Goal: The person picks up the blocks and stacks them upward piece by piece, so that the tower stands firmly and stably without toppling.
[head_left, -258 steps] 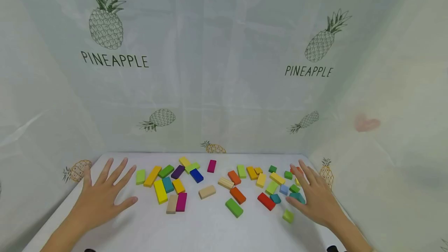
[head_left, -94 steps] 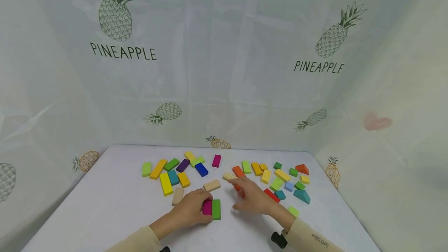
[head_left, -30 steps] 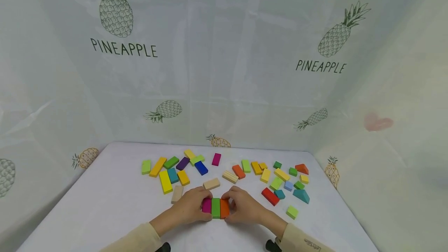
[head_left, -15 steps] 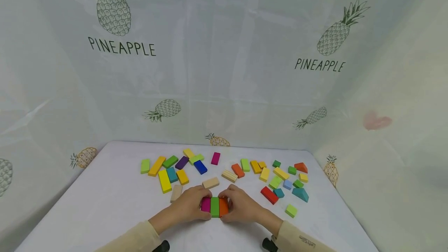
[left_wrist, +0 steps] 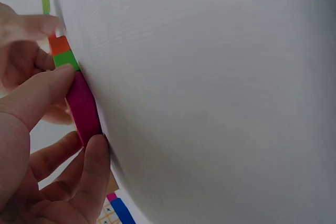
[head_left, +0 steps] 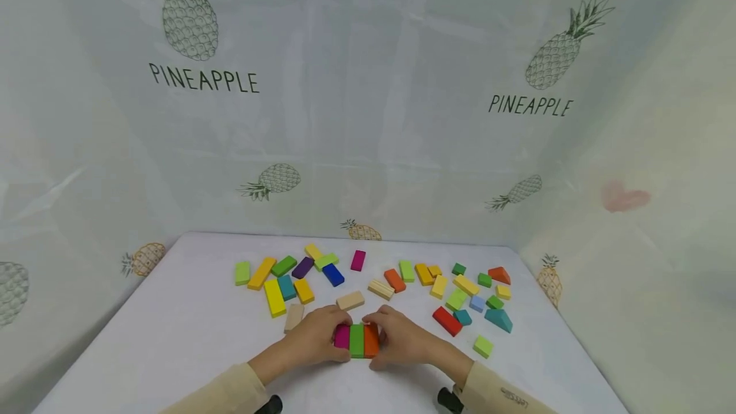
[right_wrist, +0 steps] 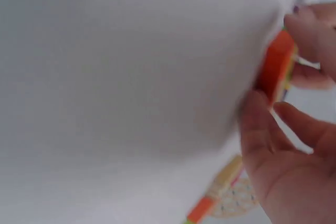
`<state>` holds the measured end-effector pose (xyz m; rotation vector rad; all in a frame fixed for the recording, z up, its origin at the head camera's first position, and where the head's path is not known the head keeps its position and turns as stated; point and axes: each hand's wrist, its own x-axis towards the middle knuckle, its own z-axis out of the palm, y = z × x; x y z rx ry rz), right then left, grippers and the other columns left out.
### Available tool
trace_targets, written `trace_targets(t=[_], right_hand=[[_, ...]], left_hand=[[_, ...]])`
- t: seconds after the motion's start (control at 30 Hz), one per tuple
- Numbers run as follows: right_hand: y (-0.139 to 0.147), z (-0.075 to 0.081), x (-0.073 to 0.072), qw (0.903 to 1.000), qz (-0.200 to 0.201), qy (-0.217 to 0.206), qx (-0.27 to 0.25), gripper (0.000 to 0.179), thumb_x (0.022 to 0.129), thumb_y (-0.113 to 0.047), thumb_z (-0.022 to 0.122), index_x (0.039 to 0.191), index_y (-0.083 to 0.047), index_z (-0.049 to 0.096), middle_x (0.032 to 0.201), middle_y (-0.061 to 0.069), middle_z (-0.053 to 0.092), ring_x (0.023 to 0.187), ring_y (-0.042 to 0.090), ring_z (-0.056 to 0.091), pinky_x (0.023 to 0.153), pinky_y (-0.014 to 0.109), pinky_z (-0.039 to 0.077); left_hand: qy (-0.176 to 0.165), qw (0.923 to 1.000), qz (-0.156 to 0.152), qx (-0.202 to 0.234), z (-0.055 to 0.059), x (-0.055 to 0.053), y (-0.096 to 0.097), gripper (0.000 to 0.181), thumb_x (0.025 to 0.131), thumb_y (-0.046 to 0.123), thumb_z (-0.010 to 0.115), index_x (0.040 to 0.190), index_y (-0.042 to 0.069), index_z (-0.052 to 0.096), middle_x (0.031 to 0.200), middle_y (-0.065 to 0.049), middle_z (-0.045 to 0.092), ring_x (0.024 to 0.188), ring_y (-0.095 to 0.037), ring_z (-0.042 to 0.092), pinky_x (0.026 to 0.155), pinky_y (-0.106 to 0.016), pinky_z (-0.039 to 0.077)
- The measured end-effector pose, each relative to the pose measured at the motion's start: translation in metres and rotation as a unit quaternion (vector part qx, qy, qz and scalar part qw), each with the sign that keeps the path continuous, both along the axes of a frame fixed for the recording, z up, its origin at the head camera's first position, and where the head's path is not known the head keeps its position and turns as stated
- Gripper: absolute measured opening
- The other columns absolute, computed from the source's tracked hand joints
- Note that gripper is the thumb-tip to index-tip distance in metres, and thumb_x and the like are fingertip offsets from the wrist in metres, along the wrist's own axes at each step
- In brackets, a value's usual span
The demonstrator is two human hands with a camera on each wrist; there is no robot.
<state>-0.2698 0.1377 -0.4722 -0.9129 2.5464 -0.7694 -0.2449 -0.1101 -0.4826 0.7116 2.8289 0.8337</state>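
Three rectangular toy blocks lie side by side, long sides together, near the front middle of the table: a magenta block [head_left: 342, 337], a green block [head_left: 356, 341] and an orange block [head_left: 371, 341]. My left hand [head_left: 317, 337] grips the magenta one by its two ends, thumb at the near end and fingers at the far end, as the left wrist view also shows. On the other side my right hand [head_left: 404, 339] curls around the orange block, fingertips at its far end and thumb by its near end. The right wrist view is blurred there.
Beyond the hands, loose blocks lie scattered, among them a beige block [head_left: 350, 300], a yellow block [head_left: 275, 298], a blue block [head_left: 333, 275], a red block [head_left: 447, 321] and a teal triangle [head_left: 498, 320]. A pineapple-print curtain [head_left: 368, 114] hangs behind the white table [head_left: 172, 324].
Earlier both hands were spread apart over the table. The magenta and green blocks came together, then the right hand brought the orange block beside them. Over the last second, the right thumb has shifted slightly outward.
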Motion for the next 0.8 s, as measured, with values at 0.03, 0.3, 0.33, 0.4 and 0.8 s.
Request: trace_targets(t=[0.03, 0.3, 0.33, 0.4, 0.8], right_hand=[[0.005, 0.003, 0.0, 1.0, 0.003, -0.006, 0.005, 0.073, 0.083, -0.026, 0.094, 0.146, -0.013, 0.06, 0.119, -0.006, 0.057, 0.094, 0.004, 0.056, 0.083, 0.018, 0.054], [0.066, 0.022, -0.013, 0.9983, -0.003, 0.047, 0.035, 0.068, 0.085, -0.021, 0.092, 0.146, -0.017, 0.061, 0.143, 0.002, 0.056, 0.119, 0.024, 0.06, 0.095, 0.038, 0.06], [0.076, 0.022, -0.016, 0.9974, -0.009, 0.058, 0.042, 0.068, 0.084, -0.02, 0.092, 0.145, -0.016, 0.062, 0.144, 0.002, 0.056, 0.123, 0.027, 0.059, 0.097, 0.042, 0.06], [0.093, 0.022, -0.021, 0.9949, -0.016, 0.08, 0.06, 0.067, 0.083, -0.017, 0.093, 0.143, -0.015, 0.063, 0.145, 0.004, 0.057, 0.128, 0.03, 0.056, 0.101, 0.05, 0.058], [0.141, 0.016, -0.038, 0.9855, -0.026, 0.089, 0.142, 0.063, 0.08, -0.003, 0.089, 0.138, -0.018, 0.068, 0.143, 0.004, 0.062, 0.134, 0.035, 0.049, 0.1, 0.058, 0.057]], left_hand=[[-0.001, 1.0, 0.0, -0.001, -0.001, 0.0, 0.001, 0.052, 0.082, 0.038, 0.093, 0.123, 0.015, 0.071, 0.119, -0.002, 0.069, 0.102, -0.016, 0.06, 0.092, -0.04, 0.06], [-0.007, 0.9999, 0.006, -0.007, -0.002, -0.001, 0.001, 0.053, 0.083, 0.04, 0.092, 0.125, 0.016, 0.071, 0.125, -0.002, 0.068, 0.106, -0.018, 0.06, 0.095, -0.043, 0.059], [-0.009, 0.9999, 0.008, -0.006, -0.002, -0.002, 0.001, 0.053, 0.082, 0.039, 0.092, 0.126, 0.016, 0.071, 0.125, -0.002, 0.068, 0.106, -0.018, 0.06, 0.095, -0.043, 0.059], [-0.016, 0.9998, 0.01, -0.004, -0.002, -0.002, 0.0, 0.053, 0.082, 0.039, 0.092, 0.125, 0.016, 0.071, 0.124, -0.002, 0.068, 0.106, -0.018, 0.059, 0.095, -0.042, 0.059], [-0.02, 0.9997, 0.013, -0.008, -0.001, -0.003, 0.001, 0.054, 0.081, 0.039, 0.093, 0.125, 0.017, 0.071, 0.121, -0.001, 0.068, 0.106, -0.017, 0.06, 0.093, -0.041, 0.06]])
